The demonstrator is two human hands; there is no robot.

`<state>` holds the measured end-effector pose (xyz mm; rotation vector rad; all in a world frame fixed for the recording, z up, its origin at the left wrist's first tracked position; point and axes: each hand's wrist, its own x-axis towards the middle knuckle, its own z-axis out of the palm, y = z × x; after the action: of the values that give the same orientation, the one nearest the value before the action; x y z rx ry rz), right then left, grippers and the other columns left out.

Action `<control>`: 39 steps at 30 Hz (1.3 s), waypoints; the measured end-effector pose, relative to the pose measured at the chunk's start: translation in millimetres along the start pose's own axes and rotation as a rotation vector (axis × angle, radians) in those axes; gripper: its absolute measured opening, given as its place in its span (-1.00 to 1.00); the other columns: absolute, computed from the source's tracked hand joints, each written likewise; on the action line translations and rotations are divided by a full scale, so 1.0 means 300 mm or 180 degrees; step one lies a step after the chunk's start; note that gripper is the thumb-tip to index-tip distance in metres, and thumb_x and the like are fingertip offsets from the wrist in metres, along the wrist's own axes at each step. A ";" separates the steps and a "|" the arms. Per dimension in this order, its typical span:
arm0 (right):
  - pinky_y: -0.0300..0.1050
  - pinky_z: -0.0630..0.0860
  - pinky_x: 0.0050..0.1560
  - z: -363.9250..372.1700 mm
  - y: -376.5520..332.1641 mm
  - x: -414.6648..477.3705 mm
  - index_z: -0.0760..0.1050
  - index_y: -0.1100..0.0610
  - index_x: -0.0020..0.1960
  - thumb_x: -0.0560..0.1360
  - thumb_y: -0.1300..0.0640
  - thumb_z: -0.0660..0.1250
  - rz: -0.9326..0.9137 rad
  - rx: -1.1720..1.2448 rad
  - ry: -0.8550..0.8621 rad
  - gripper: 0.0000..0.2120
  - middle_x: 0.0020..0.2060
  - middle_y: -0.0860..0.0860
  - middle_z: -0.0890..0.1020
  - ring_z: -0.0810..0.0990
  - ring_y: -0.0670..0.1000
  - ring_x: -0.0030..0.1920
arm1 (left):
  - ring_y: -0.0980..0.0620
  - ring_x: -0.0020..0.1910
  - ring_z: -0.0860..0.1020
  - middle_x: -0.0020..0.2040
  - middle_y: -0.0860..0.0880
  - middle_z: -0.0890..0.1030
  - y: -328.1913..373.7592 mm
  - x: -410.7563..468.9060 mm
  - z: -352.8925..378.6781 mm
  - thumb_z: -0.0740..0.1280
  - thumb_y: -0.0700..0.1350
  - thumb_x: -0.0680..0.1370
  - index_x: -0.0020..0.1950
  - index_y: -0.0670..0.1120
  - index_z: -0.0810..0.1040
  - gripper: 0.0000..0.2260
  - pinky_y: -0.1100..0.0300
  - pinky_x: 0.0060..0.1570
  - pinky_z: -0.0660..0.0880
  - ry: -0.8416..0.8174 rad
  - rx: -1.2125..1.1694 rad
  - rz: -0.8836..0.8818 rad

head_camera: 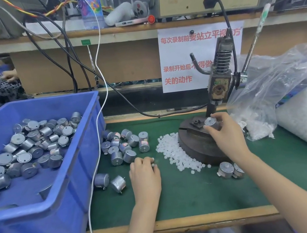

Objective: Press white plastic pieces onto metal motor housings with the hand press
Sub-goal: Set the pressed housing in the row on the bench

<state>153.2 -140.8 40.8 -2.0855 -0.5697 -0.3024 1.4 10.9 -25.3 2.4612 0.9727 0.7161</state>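
Head view: toward the bench's front edge, the left hand (pixel 145 169) was seen knuckles-up on the green mat (pixel 188 195), its fingers curled at the near fringe of the white plastic pieces (pixel 175 152) — whether one was pinched could not be told. Farther in, toward the bench's right side, a motor housing (pixel 211 123) was gripped from above by the right hand (pixel 224 132) and held on the round base (pixel 195 144) of the hand press (pixel 220 82). The step was judged to be seating. The housing would best be set flat and centred under the ram, with a white piece squared on top of it. Fingers should be cleared before the lever (pixel 253 50) — untouched, slanting up toward the bench's back edge — was pulled.
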 end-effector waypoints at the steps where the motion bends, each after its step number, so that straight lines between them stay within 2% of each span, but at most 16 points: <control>1: -0.15 0.34 -0.03 -0.002 0.011 0.008 0.43 0.12 0.22 0.47 0.07 0.38 0.0012 -0.0105 -0.0004 -0.64 0.03 0.03 0.57 0.51 0.05 0.06 | -0.05 0.10 0.37 0.10 -0.05 0.46 0.000 -0.001 -0.001 0.19 -0.13 0.57 0.19 -0.07 0.51 -0.77 0.19 0.11 0.25 -0.0011 0.0015 0.0003; 3: -0.12 0.34 -0.04 0.000 0.031 0.018 0.45 0.15 0.21 0.46 0.06 0.38 -0.0033 -0.0330 -0.0027 -0.64 0.02 0.08 0.58 0.49 0.09 0.06 | -0.04 0.10 0.37 0.11 -0.04 0.46 -0.002 -0.001 -0.003 0.18 -0.12 0.57 0.19 -0.07 0.50 -0.77 0.19 0.12 0.25 -0.0032 0.0042 0.0003; 7: -0.02 0.32 0.14 0.003 0.073 0.043 0.53 0.21 0.16 0.45 0.07 0.41 -0.0123 -0.0739 -0.0012 -0.66 0.07 0.15 0.58 0.39 0.15 0.19 | -0.05 0.10 0.37 0.12 -0.05 0.46 -0.001 -0.003 -0.005 0.18 -0.12 0.58 0.19 -0.07 0.51 -0.77 0.18 0.12 0.27 -0.0050 0.0046 -0.0016; 12: -0.01 0.24 0.13 0.006 0.088 0.086 0.57 0.24 0.02 0.41 0.02 0.44 -0.0192 -0.1076 0.0089 -0.68 0.12 0.21 0.52 0.37 0.22 0.15 | -0.06 0.11 0.36 0.11 -0.07 0.46 0.004 -0.003 -0.009 0.18 -0.12 0.58 0.19 -0.09 0.50 -0.78 0.18 0.12 0.27 -0.0047 -0.0003 -0.0092; 15: 0.01 0.28 0.08 0.019 0.084 0.083 0.54 0.23 0.05 0.43 0.00 0.42 -0.0111 -0.1069 0.0087 -0.66 0.07 0.22 0.53 0.39 0.21 0.11 | -0.06 0.11 0.36 0.11 -0.07 0.46 0.003 -0.004 -0.009 0.19 -0.13 0.58 0.19 -0.09 0.50 -0.78 0.19 0.12 0.26 -0.0047 -0.0007 -0.0092; 17: 0.01 0.28 0.13 0.020 0.083 0.081 0.51 0.22 0.14 0.45 -0.02 0.38 -0.0050 -0.0997 -0.0026 -0.62 0.10 0.22 0.51 0.38 0.21 0.15 | -0.06 0.11 0.36 0.11 -0.07 0.46 0.001 -0.006 -0.009 0.18 -0.13 0.58 0.20 -0.09 0.49 -0.77 0.19 0.11 0.25 -0.0054 0.0016 -0.0083; 19: 0.04 0.27 0.25 0.012 0.083 0.081 0.41 0.22 0.30 0.50 -0.06 0.32 0.0113 -0.0667 -0.0194 -0.51 0.20 0.21 0.47 0.36 0.20 0.24 | -0.06 0.11 0.36 0.10 -0.07 0.47 -0.001 -0.007 -0.008 0.19 -0.13 0.57 0.19 -0.09 0.50 -0.78 0.19 0.11 0.25 -0.0054 -0.0014 -0.0096; 22: 0.07 0.26 0.37 -0.028 0.067 0.092 0.19 0.16 0.46 0.54 -0.05 0.24 0.0491 0.0600 0.0054 -0.42 0.37 0.10 0.37 0.32 0.08 0.37 | -0.06 0.11 0.36 0.09 -0.08 0.47 -0.001 -0.005 -0.005 0.22 -0.14 0.56 0.17 -0.11 0.51 -0.79 0.18 0.10 0.25 -0.0024 -0.0110 -0.0124; 24: -0.05 0.22 0.37 -0.070 0.035 0.114 0.10 0.10 0.50 0.55 0.01 0.21 0.0521 0.1347 0.0275 -0.41 0.44 0.02 0.29 0.27 0.00 0.40 | -0.06 0.12 0.36 0.10 -0.08 0.47 0.001 -0.002 -0.004 0.24 -0.11 0.56 0.16 -0.10 0.51 -0.79 0.18 0.10 0.24 0.0013 -0.0080 -0.0172; 27: -0.18 0.15 0.32 -0.143 -0.034 0.200 0.04 0.11 0.52 0.53 0.08 0.20 0.0527 0.2158 0.0381 -0.38 0.46 0.01 0.21 0.24 -0.08 0.39 | -0.05 0.13 0.36 0.10 -0.06 0.45 -0.002 0.000 -0.002 0.26 -0.03 0.55 0.16 -0.06 0.50 -0.78 0.15 0.08 0.22 0.0061 0.0128 -0.0266; 29: -0.21 0.26 0.24 -0.192 -0.084 0.267 0.16 0.10 0.46 0.50 0.08 0.20 0.0608 0.2278 0.0409 -0.44 0.36 -0.01 0.35 0.34 -0.08 0.29 | -0.06 0.12 0.36 0.10 -0.05 0.45 -0.002 0.000 0.000 0.26 0.00 0.55 0.13 -0.06 0.50 -0.78 0.14 0.07 0.22 0.0059 0.0236 -0.0268; 30: -0.27 0.34 0.08 -0.213 -0.108 0.293 0.26 0.09 0.38 0.45 0.05 0.22 0.0624 0.2357 0.0403 -0.49 0.20 -0.05 0.45 0.43 -0.12 0.13 | -0.06 0.12 0.36 0.10 -0.05 0.45 -0.002 0.000 0.001 0.25 0.00 0.55 0.13 -0.05 0.51 -0.79 0.13 0.07 0.22 0.0050 0.0264 -0.0255; 31: -0.31 0.37 -0.11 -0.230 -0.128 0.312 0.33 0.08 0.26 0.40 0.02 0.23 0.0655 0.2511 0.0396 -0.56 0.00 -0.09 0.49 0.45 -0.16 -0.07 | -0.05 0.12 0.36 0.09 -0.04 0.45 -0.001 0.001 0.001 0.25 0.01 0.56 0.12 -0.05 0.51 -0.79 0.13 0.06 0.22 0.0044 0.0280 -0.0239; 32: -0.31 0.36 -0.21 -0.242 -0.139 0.323 0.37 0.08 0.17 0.37 0.02 0.23 0.0684 0.2654 0.0388 -0.61 -0.13 -0.11 0.48 0.43 -0.17 -0.18 | -0.05 0.12 0.36 0.09 -0.04 0.45 -0.002 0.001 0.001 0.25 0.01 0.56 0.11 -0.04 0.51 -0.80 0.13 0.06 0.21 0.0041 0.0297 -0.0226; 35: -0.25 0.35 -0.10 -0.262 -0.145 0.315 0.37 0.06 0.17 0.39 0.04 0.26 0.0621 0.2603 0.0419 -0.64 -0.15 -0.10 0.48 0.44 -0.14 -0.12 | -0.04 0.11 0.36 0.09 -0.02 0.46 -0.001 0.003 0.001 0.24 0.01 0.56 0.11 -0.03 0.51 -0.81 0.14 0.04 0.20 0.0035 0.0375 -0.0176; 39: -0.25 0.34 -0.09 -0.255 -0.138 0.265 0.37 -0.05 -0.15 0.35 -0.02 0.28 0.0245 0.2335 0.0451 -0.87 -0.23 -0.11 0.45 0.45 -0.18 -0.20 | -0.04 0.10 0.36 0.08 -0.02 0.46 0.000 0.007 0.002 0.23 0.01 0.56 0.09 -0.03 0.51 -0.82 0.14 0.03 0.20 0.0046 0.0397 -0.0146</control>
<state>201.1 -163.5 145.9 -1.3611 -0.4271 -0.1588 3.1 12.3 -25.3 2.5340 1.1065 0.6778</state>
